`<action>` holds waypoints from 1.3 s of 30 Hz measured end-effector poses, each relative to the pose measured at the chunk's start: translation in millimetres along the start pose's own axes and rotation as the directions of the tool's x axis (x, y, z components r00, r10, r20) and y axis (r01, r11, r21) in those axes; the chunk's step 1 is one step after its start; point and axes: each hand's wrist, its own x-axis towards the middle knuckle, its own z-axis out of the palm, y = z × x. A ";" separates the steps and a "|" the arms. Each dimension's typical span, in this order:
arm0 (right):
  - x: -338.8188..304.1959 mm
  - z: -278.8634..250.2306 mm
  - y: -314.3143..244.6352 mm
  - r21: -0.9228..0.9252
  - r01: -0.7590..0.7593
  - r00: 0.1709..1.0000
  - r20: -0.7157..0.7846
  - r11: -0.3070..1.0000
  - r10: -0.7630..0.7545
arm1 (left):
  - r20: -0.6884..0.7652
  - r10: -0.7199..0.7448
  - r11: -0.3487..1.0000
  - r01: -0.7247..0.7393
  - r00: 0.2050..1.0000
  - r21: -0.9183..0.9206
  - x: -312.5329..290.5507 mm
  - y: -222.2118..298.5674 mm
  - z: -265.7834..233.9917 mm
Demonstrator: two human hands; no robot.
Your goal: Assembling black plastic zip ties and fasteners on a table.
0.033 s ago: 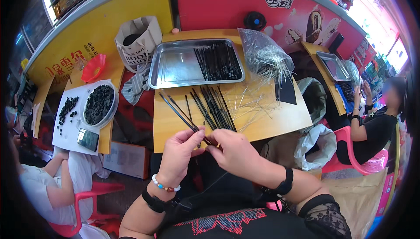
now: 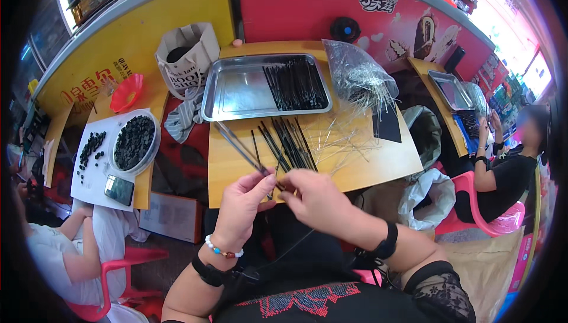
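Red and yellow walls (image 2: 177, 9), wooden tables (image 2: 378, 163)

Wooden table (image 2: 378, 166): metal tray (image 2: 236, 89) w/ black sticks (image 2: 296, 83) at back, loose black sticks (image 2: 287, 142) mid, clear sleeves (image 2: 346, 136) strewn right, plastic bag (image 2: 355, 74) back right.

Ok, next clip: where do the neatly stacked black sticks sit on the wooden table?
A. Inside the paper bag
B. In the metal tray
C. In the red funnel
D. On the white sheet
B: the stacked black sticks lie in the right half of the metal tray, beyond a looser pile on the bare wooden table.
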 end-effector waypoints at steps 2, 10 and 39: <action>34.3 -0.5 22.0 0.055 -0.162 0.987 0.013 0.985 0.162 | -0.055 0.007 1.000 -0.008 0.998 -0.010 10.3 1.3 -9.1; 185.5 -20.5 102.1 -0.320 -0.392 0.917 -0.065 0.862 0.393 | 0.006 0.147 0.901 -0.137 0.989 0.412 23.4 -31.8 -62.4; -20.8 -24.3 26.1 0.146 -0.440 0.893 0.170 0.886 0.416 | 0.073 0.483 0.088 -0.131 0.872 0.987 40.2 -51.0 -29.5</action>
